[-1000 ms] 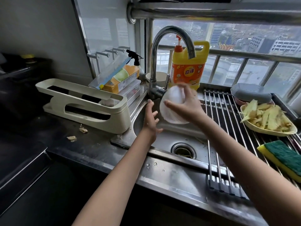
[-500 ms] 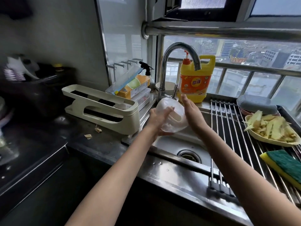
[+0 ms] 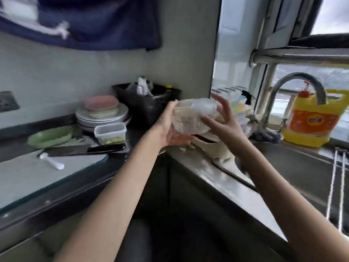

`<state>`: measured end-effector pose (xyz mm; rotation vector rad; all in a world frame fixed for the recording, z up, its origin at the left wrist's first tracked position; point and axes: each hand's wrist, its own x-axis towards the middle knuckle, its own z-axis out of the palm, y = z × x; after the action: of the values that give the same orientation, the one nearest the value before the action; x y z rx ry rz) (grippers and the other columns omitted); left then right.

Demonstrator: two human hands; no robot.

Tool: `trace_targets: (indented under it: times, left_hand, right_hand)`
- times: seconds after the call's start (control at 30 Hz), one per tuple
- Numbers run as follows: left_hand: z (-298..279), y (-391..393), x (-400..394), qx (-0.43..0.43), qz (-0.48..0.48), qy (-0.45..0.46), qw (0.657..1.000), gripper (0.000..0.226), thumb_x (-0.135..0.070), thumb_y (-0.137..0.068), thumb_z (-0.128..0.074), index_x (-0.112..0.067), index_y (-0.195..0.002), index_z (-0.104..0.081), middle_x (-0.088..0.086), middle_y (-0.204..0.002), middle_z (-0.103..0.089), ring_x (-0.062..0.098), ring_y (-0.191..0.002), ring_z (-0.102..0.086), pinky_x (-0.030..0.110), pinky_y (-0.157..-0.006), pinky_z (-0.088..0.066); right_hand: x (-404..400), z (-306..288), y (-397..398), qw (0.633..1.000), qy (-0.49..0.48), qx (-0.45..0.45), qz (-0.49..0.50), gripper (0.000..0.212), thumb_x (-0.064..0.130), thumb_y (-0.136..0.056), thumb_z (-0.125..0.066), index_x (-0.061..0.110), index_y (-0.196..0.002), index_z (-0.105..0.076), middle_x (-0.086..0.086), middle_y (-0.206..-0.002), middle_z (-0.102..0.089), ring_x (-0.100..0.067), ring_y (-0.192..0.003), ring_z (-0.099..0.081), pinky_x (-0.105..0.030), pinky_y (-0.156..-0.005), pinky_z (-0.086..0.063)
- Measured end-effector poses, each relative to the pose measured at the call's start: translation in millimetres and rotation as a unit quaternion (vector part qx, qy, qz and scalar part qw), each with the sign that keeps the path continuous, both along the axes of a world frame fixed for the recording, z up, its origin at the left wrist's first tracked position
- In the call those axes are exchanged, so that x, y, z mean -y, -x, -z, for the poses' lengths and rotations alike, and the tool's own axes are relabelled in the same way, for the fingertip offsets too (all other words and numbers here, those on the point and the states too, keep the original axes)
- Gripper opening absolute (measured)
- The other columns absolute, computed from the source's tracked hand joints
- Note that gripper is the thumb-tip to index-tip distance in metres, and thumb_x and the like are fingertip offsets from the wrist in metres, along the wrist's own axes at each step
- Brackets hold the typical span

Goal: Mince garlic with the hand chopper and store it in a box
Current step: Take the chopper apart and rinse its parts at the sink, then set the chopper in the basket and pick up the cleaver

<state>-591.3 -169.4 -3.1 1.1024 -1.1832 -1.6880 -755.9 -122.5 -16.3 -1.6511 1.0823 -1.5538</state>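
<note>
Head view, blurred by motion; steel sink [image 3: 279, 163] at right of frame beneath curved tap [image 3: 300, 82], yellow detergent bottle [image 3: 311, 120] on the sill beside it; at centre, clear chopper bowl [image 3: 192, 118] held up over the counter corner; left hand [image 3: 170, 129] cupping its underside, fingers curled round; right hand [image 3: 224, 121] touching its far side, fingers spread; mid-left, small lidded box [image 3: 110, 133] holding pale mince, beside a dark-handled knife [image 3: 85, 149].

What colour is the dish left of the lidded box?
Pale green dish, seen in the head view.
</note>
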Motion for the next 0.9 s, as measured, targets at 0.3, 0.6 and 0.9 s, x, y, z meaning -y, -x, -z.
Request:
trace_targets:
  times: [0.3,0.6,0.9]
  left_hand:
    - [3.8,-214.2,-33.5,0.168,-0.332,0.086,0.924,0.050,-0.065,-0.082,-0.050,-0.022,-0.102,-0.067,0.009,-0.112,-0.067,0.024,-0.098,-0.064,0.038,-0.090,-0.052]
    - [37.1,-381.7,-107.7,0.223,-0.506,0.049,0.832,0.043,-0.071,-0.081,-0.043,-0.032,-0.088,-0.061,0.005,-0.111,-0.066,0.023,-0.099,-0.062,0.043,-0.088,-0.052]
    - [18.6,-500.1,-133.8,0.261,-0.631,0.098,0.724,0.041,-0.063,-0.084,-0.042,-0.032,-0.077,-0.067,0.004,-0.110,-0.065,0.023,-0.105,-0.058,0.039,-0.100,-0.042]
  right_hand:
    - [35.6,13.2,-215.5,0.978,0.046,-0.097,-0.181,0.104,0.043,-0.060,-0.084,0.028,-0.143,-0.022,0.007,-0.133,-0.046,-0.011,-0.124,-0.049,-0.035,-0.105,-0.042]
    - [36.0,39.4,-414.9,0.922,0.071,-0.198,-0.326,0.086,0.042,-0.064,-0.082,0.030,-0.136,-0.037,0.008,-0.131,-0.046,-0.018,-0.122,-0.043,-0.043,-0.103,-0.040]
    - [37.7,18.5,-581.7,0.880,0.113,-0.183,-0.424,0.087,0.027,-0.064,-0.084,0.026,-0.137,-0.037,-0.001,-0.132,-0.044,-0.019,-0.125,-0.034,-0.020,-0.094,-0.030]
